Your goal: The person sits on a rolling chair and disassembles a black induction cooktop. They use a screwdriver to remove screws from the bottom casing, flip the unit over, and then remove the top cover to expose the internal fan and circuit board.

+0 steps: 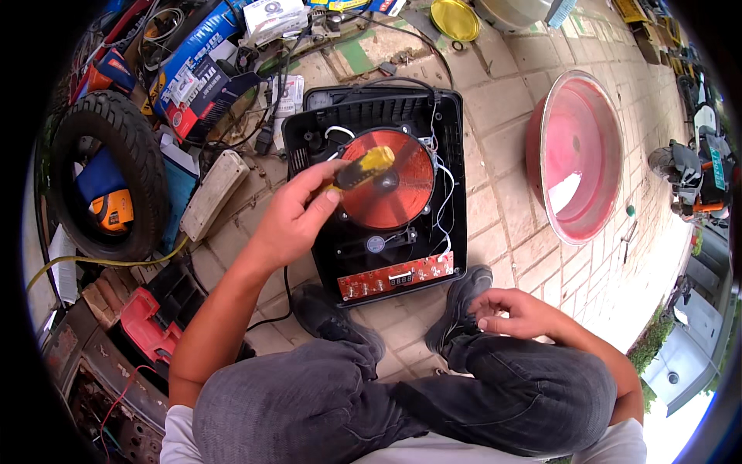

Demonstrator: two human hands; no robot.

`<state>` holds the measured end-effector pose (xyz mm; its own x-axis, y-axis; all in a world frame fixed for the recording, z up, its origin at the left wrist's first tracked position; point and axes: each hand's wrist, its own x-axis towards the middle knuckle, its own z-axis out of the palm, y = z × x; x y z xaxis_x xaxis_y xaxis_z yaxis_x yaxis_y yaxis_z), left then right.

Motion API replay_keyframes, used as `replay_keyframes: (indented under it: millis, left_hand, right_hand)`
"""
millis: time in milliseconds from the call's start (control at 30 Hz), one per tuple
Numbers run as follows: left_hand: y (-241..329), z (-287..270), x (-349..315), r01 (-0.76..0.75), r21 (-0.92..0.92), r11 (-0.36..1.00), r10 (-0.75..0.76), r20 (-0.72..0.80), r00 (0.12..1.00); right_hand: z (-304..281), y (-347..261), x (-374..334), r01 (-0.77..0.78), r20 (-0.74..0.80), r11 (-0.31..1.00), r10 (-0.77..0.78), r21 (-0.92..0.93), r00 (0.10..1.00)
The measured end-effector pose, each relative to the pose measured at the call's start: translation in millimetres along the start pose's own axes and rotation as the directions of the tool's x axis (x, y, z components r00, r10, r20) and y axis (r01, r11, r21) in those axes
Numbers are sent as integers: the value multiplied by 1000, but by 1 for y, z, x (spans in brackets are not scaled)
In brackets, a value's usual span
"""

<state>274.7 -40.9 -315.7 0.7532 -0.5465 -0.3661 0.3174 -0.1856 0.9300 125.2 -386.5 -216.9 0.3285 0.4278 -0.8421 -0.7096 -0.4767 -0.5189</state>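
In the head view, the left forearm [219, 325] is slanting up from the lower left, and the left hand [292, 219]'s fingers are pinching a yellow-and-black tool [363, 168] over the coil [405, 203] of an opened black appliance [456, 263] at upper centre. The right hand [519, 313] is hovering at lower right, fingers loosely curling.

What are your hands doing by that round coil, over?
Left hand gripping yellow-black tool over coppery coil. Right hand loosely curled, nothing seen in it. Tool hides part of coil.

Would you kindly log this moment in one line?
left hand: holds yellow-and-black tool above coil; right hand: loosely curled near right shoe; casing: open
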Motion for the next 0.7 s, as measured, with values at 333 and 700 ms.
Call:
replay_keyframes:
  millis: [333,700]
  left_hand:
    - [72,12,-41,-17,272,962,20,-8,1000]
    - [117,33,-41,-101,522,847,93,42,995]
  right_hand:
    - [-58,-129,38,332,-195,917,-375,-222,906]
    - [-32,-150,69,675,-159,723,-691,-148,705]
